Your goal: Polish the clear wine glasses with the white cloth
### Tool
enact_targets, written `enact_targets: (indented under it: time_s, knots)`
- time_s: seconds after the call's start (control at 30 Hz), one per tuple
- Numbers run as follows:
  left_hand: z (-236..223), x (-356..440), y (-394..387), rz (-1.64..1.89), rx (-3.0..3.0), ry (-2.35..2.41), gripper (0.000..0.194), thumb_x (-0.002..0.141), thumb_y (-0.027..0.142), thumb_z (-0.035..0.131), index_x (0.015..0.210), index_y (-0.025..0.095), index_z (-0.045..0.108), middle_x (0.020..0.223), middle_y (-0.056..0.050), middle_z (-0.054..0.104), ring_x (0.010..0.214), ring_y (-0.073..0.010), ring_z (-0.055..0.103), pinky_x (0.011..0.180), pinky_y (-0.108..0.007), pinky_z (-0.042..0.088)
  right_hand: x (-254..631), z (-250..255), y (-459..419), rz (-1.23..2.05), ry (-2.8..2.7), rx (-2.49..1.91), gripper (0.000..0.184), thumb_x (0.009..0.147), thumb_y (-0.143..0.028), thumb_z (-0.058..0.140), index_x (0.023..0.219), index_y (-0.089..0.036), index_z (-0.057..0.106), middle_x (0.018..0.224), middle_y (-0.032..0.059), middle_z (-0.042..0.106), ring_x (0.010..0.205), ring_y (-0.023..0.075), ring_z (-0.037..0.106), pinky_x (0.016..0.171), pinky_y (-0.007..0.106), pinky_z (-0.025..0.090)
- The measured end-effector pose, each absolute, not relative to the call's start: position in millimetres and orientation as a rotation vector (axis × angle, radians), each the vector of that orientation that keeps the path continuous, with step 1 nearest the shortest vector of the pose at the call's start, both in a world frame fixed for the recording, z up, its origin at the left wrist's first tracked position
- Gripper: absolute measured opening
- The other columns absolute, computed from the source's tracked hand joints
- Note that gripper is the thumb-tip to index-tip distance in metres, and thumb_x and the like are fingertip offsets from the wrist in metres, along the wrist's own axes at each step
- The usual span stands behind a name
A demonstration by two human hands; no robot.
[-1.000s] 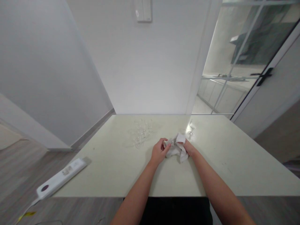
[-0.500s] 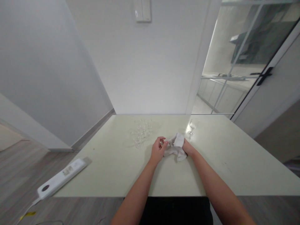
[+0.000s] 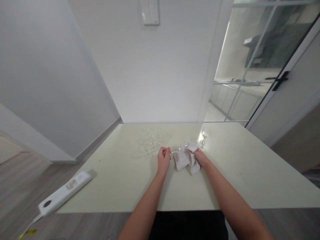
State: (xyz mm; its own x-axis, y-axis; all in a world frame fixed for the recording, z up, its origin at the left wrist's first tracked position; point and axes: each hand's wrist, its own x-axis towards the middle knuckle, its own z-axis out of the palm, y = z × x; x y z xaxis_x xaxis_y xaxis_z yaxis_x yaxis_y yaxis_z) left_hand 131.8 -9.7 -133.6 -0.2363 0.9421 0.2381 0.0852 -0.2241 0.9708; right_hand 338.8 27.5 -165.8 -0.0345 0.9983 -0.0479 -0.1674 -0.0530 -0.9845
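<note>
Near the middle of the pale table (image 3: 120, 180), my left hand (image 3: 164, 159) is closed on one end of a clear stemmed glass (image 3: 176, 151), which lies sideways in the air. The glass's other end points toward a white cloth (image 3: 183, 159). My right hand (image 3: 198, 156) grips that cloth, which hangs in folds below the fingers. To the left of my left hand stands a group of several clear stemmed glasses (image 3: 150, 141). A single stemmed glass (image 3: 203, 138) stands upright beyond my right hand, in a patch of glare.
A white power strip (image 3: 65, 191) with a cable lies across the table's left edge. Behind the table rises a white wall (image 3: 160, 73) with a switch plate (image 3: 150, 12). At the right is a glazed door with a black handle (image 3: 280, 80).
My left hand has shifted left, drawing the glass partly out of the cloth so that more of it shows. The cloth now hangs more loosely from my right hand.
</note>
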Motion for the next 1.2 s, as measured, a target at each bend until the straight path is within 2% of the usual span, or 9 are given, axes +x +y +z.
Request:
enact_targets:
  time_s: [0.07,0.17,0.4,0.5,0.63,0.73,0.9,1.07,1.2]
  knots:
    - [-134.7,129.5,-6.5,1.553,1.194,1.297,0.036,0.087,0.054,0.052,0.073,0.021,0.045,0.058,0.007,0.044,0.047,-0.0091,0.039,0.049,-0.022,0.033,337.2,-162.2,23.9,1.363,-1.052,-1.101,0.053,0.055,-0.041,0.085,0.101,-0.021,0.067,0.097,0.0053,0.076,0.096,0.0280,0.069,0.090,0.042,0.053]
    - [-134.0,130.0,-6.0,1.537,1.091,1.266,0.038,0.085,0.056,0.052,0.072,0.020,0.047,0.056,0.007,0.043,0.045,-0.0081,0.037,0.046,-0.022,0.031,335.4,-159.8,22.1,1.393,-1.051,-1.015,0.052,0.054,-0.039,0.086,0.100,-0.022,0.067,0.101,0.0052,0.076,0.098,0.0277,0.069,0.092,0.042,0.053]
    - [-130.4,131.8,-7.9,1.557,0.960,1.241,0.036,0.085,0.055,0.050,0.074,0.021,0.045,0.061,0.006,0.046,0.044,-0.0072,0.036,0.043,-0.021,0.028,335.0,-167.2,29.9,1.444,-0.884,-0.951,0.044,0.066,-0.061,0.067,0.091,-0.025,0.067,0.091,0.0075,0.077,0.101,0.0325,0.069,0.094,0.047,0.053]
    - [-133.3,131.6,-7.3,1.531,1.054,1.281,0.037,0.087,0.055,0.047,0.074,0.021,0.046,0.059,0.006,0.044,0.045,-0.0084,0.037,0.046,-0.021,0.031,336.2,-169.3,26.8,1.516,-0.990,-1.013,0.051,0.069,-0.068,0.058,0.092,-0.024,0.069,0.090,0.0096,0.077,0.102,0.0325,0.069,0.093,0.046,0.053]
    - [-143.0,134.7,-7.1,1.408,1.312,1.331,0.036,0.089,0.054,0.048,0.074,0.021,0.048,0.059,0.005,0.046,0.052,-0.0112,0.043,0.051,-0.022,0.035,340.2,-165.1,17.4,1.584,-1.290,-0.921,0.056,0.071,-0.064,0.063,0.103,-0.020,0.072,0.099,0.0087,0.077,0.107,0.0311,0.068,0.099,0.044,0.048]
    - [-149.4,136.7,-7.2,1.339,1.405,1.353,0.034,0.091,0.053,0.046,0.076,0.022,0.048,0.063,0.004,0.048,0.056,-0.0127,0.045,0.055,-0.023,0.035,341.7,-161.4,14.5,1.544,-1.329,-0.847,0.062,0.074,-0.069,0.060,0.110,-0.021,0.071,0.106,0.0073,0.076,0.113,0.0294,0.065,0.104,0.043,0.045]
    - [-147.3,137.2,-10.0,1.405,1.466,1.385,0.034,0.094,0.053,0.041,0.079,0.022,0.047,0.070,0.003,0.051,0.066,-0.0151,0.049,0.063,-0.025,0.036,335.7,-163.7,18.0,1.632,-1.229,-0.901,0.062,0.076,-0.074,0.053,0.108,-0.024,0.072,0.104,0.0065,0.076,0.112,0.0278,0.066,0.103,0.041,0.047]
    - [-139.9,137.7,-14.3,1.498,1.453,1.422,0.036,0.095,0.053,0.038,0.079,0.023,0.048,0.072,0.002,0.053,0.071,-0.0165,0.052,0.067,-0.027,0.037,330.4,-167.0,20.8,1.488,-1.281,-0.957,0.057,0.077,-0.070,0.058,0.107,-0.023,0.072,0.104,0.0070,0.076,0.117,0.0286,0.064,0.110,0.043,0.041]
    - [-137.6,137.3,-14.0,1.501,1.410,1.427,0.038,0.096,0.053,0.037,0.077,0.023,0.050,0.070,0.001,0.053,0.070,-0.0173,0.053,0.065,-0.027,0.040,336.2,-171.1,21.4,1.603,-1.209,-0.936,0.059,0.077,-0.073,0.053,0.102,-0.024,0.074,0.099,0.0074,0.078,0.113,0.0296,0.067,0.104,0.044,0.046]
